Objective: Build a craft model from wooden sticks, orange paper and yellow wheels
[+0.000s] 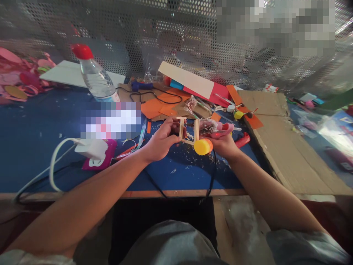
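My left hand [162,141] is closed on a small open frame of pale wooden sticks [196,129], pinching its left side. My right hand [224,145] grips a pink hot glue gun [224,129], a clear glue stick poking out of its back end. The gun's front reaches left to the wooden frame; whether the tip touches it I cannot tell. A round yellow cap with an orange side [203,146] lies in front of the right fingers and partly hides them. Beneath the hands, small pale scraps litter the blue tabletop [176,173].
Left of my hands are a magenta power strip [110,149] with a white plug [92,148] and a clear red-capped bottle [96,79]. Orange sheets [154,105] lie behind. Cardboard [292,147] covers the right side. A black cord [212,176] hangs by my right hand.
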`<action>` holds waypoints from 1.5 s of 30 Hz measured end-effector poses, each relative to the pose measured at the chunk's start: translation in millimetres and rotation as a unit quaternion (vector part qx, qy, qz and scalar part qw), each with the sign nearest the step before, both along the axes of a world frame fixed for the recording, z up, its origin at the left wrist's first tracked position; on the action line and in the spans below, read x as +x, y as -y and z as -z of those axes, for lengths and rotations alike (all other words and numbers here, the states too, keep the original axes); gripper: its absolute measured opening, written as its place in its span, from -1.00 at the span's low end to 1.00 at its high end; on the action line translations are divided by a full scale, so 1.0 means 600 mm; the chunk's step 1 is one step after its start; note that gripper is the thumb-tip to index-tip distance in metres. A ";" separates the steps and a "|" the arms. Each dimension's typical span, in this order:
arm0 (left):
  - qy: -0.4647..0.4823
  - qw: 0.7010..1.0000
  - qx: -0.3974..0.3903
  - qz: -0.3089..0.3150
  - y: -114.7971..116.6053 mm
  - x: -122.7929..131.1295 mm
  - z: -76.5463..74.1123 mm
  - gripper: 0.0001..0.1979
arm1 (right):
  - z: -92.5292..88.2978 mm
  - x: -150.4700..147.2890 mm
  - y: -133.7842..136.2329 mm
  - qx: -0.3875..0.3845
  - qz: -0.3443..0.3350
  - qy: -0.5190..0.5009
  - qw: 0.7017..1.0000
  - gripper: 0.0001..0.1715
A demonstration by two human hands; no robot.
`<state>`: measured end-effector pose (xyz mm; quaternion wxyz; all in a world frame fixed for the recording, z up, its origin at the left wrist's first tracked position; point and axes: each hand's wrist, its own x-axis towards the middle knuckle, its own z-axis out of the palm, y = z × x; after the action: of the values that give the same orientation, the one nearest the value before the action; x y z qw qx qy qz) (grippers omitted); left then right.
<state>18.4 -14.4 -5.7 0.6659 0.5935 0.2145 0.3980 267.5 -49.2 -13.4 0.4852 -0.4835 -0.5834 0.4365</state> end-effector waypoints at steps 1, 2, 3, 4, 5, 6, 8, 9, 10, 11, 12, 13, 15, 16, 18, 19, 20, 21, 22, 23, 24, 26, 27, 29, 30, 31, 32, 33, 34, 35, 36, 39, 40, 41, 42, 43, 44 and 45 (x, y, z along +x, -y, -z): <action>0.006 1.000 0.000 0.003 0.000 0.001 0.000 -0.44 | 0.000 0.000 0.000 -0.002 0.004 0.004 1.000 -0.38; 0.012 1.000 0.000 0.005 0.000 0.001 0.001 -0.41 | 0.000 0.000 0.000 -0.006 0.009 0.007 1.000 -0.38; 0.018 1.000 0.002 0.007 0.001 0.001 0.001 -0.37 | 0.001 0.000 0.000 -0.008 0.014 0.007 1.000 -0.39; 0.024 1.000 0.004 0.007 0.001 0.001 0.000 -0.32 | 0.001 0.000 0.000 -0.008 0.017 0.005 1.000 -0.40; 0.028 1.000 0.007 0.008 0.002 0.001 0.000 -0.29 | 0.001 0.000 0.000 -0.006 0.019 0.001 1.000 -0.42; 0.030 0.999 0.009 0.009 0.003 0.001 -0.001 -0.27 | 0.001 0.000 0.001 -0.003 0.019 -0.005 1.000 -0.43; 0.032 0.999 0.007 0.013 0.006 0.000 -0.004 -0.26 | -0.002 -0.002 0.001 0.001 0.015 -0.019 1.000 -0.44; 0.030 0.999 0.003 0.017 0.007 -0.001 -0.006 -0.26 | -0.004 -0.003 0.001 0.001 0.012 -0.023 1.000 -0.44; 0.028 0.999 -0.001 0.023 0.008 -0.001 -0.008 -0.27 | -0.005 -0.004 0.001 -0.001 0.010 -0.026 1.000 -0.43; 0.026 0.999 -0.005 0.028 0.008 -0.001 -0.009 -0.28 | -0.007 -0.004 0.001 -0.004 0.011 -0.027 1.000 -0.42; 0.024 0.999 -0.007 0.032 0.009 -0.002 -0.011 -0.29 | -0.007 -0.004 0.001 -0.008 0.013 -0.027 1.000 -0.42; 0.023 0.999 -0.008 0.036 0.009 -0.002 -0.012 -0.30 | -0.007 -0.004 0.001 -0.013 0.017 -0.026 0.999 -0.42; 0.025 0.999 -0.015 0.042 0.009 -0.003 -0.013 -0.30 | -0.005 -0.003 0.002 -0.023 0.019 -0.027 0.999 -0.44; 0.026 0.998 -0.019 0.046 0.009 -0.004 -0.013 -0.29 | -0.002 -0.002 0.003 -0.027 0.017 -0.029 0.999 -0.44; 0.023 0.999 -0.012 0.047 0.008 -0.007 -0.012 -0.26 | 0.002 0.000 0.004 -0.029 0.011 -0.033 0.999 -0.45; 0.016 0.999 0.003 0.044 0.008 -0.008 -0.011 -0.23 | 0.004 0.001 0.005 -0.029 0.010 -0.032 0.999 -0.45; 0.008 0.999 0.025 0.040 0.009 -0.009 -0.010 -0.21 | 0.005 0.001 0.005 -0.027 0.011 -0.029 0.999 -0.44; 0.000 0.998 0.052 0.035 0.009 -0.010 -0.009 -0.19 | 0.005 0.002 0.006 -0.026 0.013 -0.025 0.999 -0.43; -0.005 0.997 0.078 0.030 0.009 -0.010 -0.009 -0.16 | 0.005 0.002 0.006 -0.025 0.016 -0.023 0.999 -0.42; -0.009 0.995 0.099 0.027 0.010 -0.010 -0.008 -0.15 | 0.005 0.002 0.007 -0.025 0.019 -0.021 0.999 -0.40; -0.011 0.993 0.114 0.027 0.011 -0.010 -0.008 -0.14 | 0.005 0.002 0.007 -0.025 0.021 -0.019 0.999 -0.40; -0.017 0.991 0.128 0.026 0.012 -0.008 -0.009 -0.14 | 0.005 0.004 0.007 -0.026 0.016 -0.013 0.999 -0.40; -0.021 0.991 0.131 0.025 0.012 -0.007 -0.009 -0.15 | 0.005 0.005 0.007 -0.026 0.011 -0.010 1.000 -0.41; -0.028 0.990 0.138 0.022 0.012 -0.005 -0.011 -0.19 | 0.006 0.007 0.007 -0.020 -0.001 -0.008 1.000 -0.43; -0.029 0.989 0.141 0.019 0.013 -0.005 -0.012 -0.21 | 0.007 0.008 0.006 -0.017 -0.004 -0.010 1.000 -0.44; -0.028 0.989 0.144 0.017 0.013 -0.005 -0.012 -0.23 | 0.007 0.008 0.006 -0.015 -0.005 -0.012 1.000 -0.45; -0.028 0.989 0.146 0.014 0.012 -0.005 -0.013 -0.24 | 0.007 0.007 0.006 -0.015 -0.003 -0.012 1.000 -0.45; -0.028 0.989 0.147 0.012 0.012 -0.006 -0.012 -0.26 | 0.006 0.006 0.006 -0.016 -0.002 -0.012 1.000 -0.44; -0.026 0.989 0.146 0.009 0.013 -0.006 -0.012 -0.26 | 0.004 0.005 0.007 -0.016 -0.002 -0.011 1.000 -0.44; -0.025 0.989 0.145 0.009 0.013 -0.006 -0.011 -0.26 | 0.002 0.003 0.007 -0.014 -0.004 -0.010 1.000 -0.45; -0.023 0.989 0.145 0.009 0.013 -0.007 -0.010 -0.26 | -0.001 0.001 0.008 -0.009 -0.010 -0.008 1.000 -0.45; -0.012 0.987 0.159 0.011 0.016 -0.006 -0.006 -0.23 | -0.011 -0.004 0.012 0.014 -0.037 -0.003 0.999 -0.48; -0.009 0.986 0.167 0.010 0.017 -0.005 -0.005 -0.21 | -0.013 -0.004 0.013 0.018 -0.044 -0.001 0.999 -0.50; -0.005 0.985 0.174 0.009 0.018 -0.005 -0.003 -0.20 | -0.014 -0.004 0.015 0.021 -0.048 -0.002 0.999 -0.51; -0.002 0.984 0.179 0.007 0.019 -0.004 -0.002 -0.18 | -0.015 -0.004 0.016 0.023 -0.050 -0.003 0.998 -0.53; 0.000 0.983 0.183 0.006 0.020 -0.003 -0.002 -0.16 | -0.014 -0.003 0.016 0.024 -0.051 -0.004 0.998 -0.54; 0.000 0.982 0.187 0.005 0.021 -0.003 -0.001 -0.14 | -0.014 -0.002 0.017 0.025 -0.050 -0.005 0.998 -0.55; -0.001 0.982 0.191 0.004 0.022 -0.003 0.000 -0.12 | -0.013 -0.001 0.017 0.026 -0.049 -0.004 0.998 -0.55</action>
<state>16.8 -27.5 -5.7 0.5413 0.7112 0.1328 0.4284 266.9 -59.6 -5.7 0.4781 -0.4402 -0.6153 0.4462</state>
